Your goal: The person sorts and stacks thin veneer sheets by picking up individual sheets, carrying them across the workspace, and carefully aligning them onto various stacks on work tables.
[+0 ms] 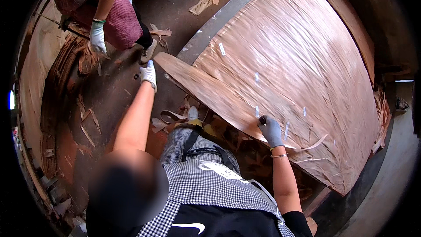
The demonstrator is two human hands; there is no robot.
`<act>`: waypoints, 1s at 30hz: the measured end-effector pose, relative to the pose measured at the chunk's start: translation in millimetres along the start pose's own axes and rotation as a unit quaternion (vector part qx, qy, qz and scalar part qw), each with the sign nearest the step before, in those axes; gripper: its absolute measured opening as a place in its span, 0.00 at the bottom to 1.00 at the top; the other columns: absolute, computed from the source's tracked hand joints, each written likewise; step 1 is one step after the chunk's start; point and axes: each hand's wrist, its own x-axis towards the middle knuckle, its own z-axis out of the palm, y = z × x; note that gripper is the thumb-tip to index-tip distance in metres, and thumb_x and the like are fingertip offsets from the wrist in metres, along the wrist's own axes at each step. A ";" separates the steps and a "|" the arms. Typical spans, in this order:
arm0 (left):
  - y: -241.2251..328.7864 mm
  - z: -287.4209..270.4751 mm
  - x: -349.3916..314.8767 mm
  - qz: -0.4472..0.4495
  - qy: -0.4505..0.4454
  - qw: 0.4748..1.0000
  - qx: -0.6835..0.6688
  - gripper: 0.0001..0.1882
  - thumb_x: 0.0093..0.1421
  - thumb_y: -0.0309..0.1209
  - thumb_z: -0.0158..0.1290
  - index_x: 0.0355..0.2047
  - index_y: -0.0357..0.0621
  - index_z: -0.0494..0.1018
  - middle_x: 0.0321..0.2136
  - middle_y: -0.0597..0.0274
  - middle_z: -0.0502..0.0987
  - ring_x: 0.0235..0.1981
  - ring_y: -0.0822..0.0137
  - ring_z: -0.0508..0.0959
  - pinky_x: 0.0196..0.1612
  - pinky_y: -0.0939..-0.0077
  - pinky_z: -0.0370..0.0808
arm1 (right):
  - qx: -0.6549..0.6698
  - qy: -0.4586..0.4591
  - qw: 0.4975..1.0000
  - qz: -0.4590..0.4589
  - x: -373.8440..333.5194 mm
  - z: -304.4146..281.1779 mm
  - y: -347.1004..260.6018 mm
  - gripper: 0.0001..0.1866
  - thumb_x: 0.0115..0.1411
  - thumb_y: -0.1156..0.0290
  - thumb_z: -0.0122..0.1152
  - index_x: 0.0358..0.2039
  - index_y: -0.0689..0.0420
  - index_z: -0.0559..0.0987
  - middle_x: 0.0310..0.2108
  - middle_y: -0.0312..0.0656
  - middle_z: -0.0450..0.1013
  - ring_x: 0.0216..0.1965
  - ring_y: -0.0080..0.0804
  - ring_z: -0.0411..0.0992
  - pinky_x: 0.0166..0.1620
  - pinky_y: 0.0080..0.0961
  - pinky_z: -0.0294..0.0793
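A large stack of reddish-brown wood veneer sheets (pixel 298 57) lies in front of me, its top wrinkled and glossy. Along its near left edge runs a narrower veneer strip (pixel 197 79), whose rounded left end juts past the stack. My left hand (pixel 148 75), in a white glove, is held out beside that end with its fingers extended; I see nothing in it. My right hand (pixel 272 131), in a grey glove with dark fingertips, rests at the stack's near edge. Its fingers are curled in, and what they grip is hidden. Small white tape pieces (pixel 257 111) lie around it.
A co-worker in a reddish apron (pixel 122 24) stands at the upper left, one white-gloved hand (pixel 98 37) lowered by another veneer pile (pixel 57 92). Veneer scraps (pixel 90 123) litter the dark floor. A curled thin strip (pixel 316 142) lies right of my right hand.
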 end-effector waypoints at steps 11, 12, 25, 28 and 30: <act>5.6 24.9 -218.9 0.655 -0.131 0.692 0.274 0.38 0.54 0.44 0.50 0.63 0.45 0.52 0.65 0.52 0.48 0.66 0.52 0.47 0.65 0.51 0.39 | -0.044 0.064 0.997 -0.005 -0.8 9.2 8.9 0.10 0.52 0.63 0.57 0.30 0.56 0.73 0.27 0.52 0.73 0.32 0.54 0.71 0.32 0.46 0.68; 3.5 28.3 -219.4 0.652 -0.131 0.691 0.283 0.38 0.54 0.44 0.50 0.63 0.44 0.52 0.65 0.53 0.48 0.66 0.52 0.46 0.65 0.51 0.38 | -0.044 0.058 0.997 -0.007 -2.3 8.3 10.1 0.10 0.53 0.62 0.57 0.30 0.55 0.73 0.27 0.51 0.73 0.32 0.53 0.71 0.32 0.45 0.68; 6.7 30.6 -217.5 0.646 -0.118 0.713 0.246 0.37 0.51 0.40 0.54 0.60 0.42 0.56 0.63 0.52 0.52 0.64 0.51 0.50 0.64 0.53 0.44 | 0.078 -0.041 0.994 -0.069 9.8 24.2 -84.8 0.13 0.55 0.64 0.57 0.34 0.59 0.71 0.29 0.57 0.72 0.35 0.57 0.71 0.36 0.46 0.68; 3.9 29.0 -204.2 0.608 -0.058 0.771 0.179 0.38 0.47 0.35 0.58 0.58 0.39 0.58 0.59 0.52 0.59 0.60 0.52 0.57 0.61 0.58 0.55 | 0.105 -0.011 0.993 -0.052 16.2 46.3 -68.9 0.12 0.57 0.63 0.55 0.34 0.59 0.71 0.28 0.57 0.72 0.34 0.58 0.70 0.36 0.47 0.67; 6.9 27.2 -200.3 0.606 -0.042 0.770 0.194 0.40 0.46 0.37 0.59 0.58 0.39 0.58 0.59 0.52 0.59 0.59 0.52 0.58 0.61 0.58 0.55 | 0.101 -0.009 0.992 -0.080 17.5 48.3 -67.2 0.12 0.58 0.63 0.53 0.35 0.60 0.70 0.27 0.58 0.72 0.33 0.59 0.70 0.35 0.47 0.67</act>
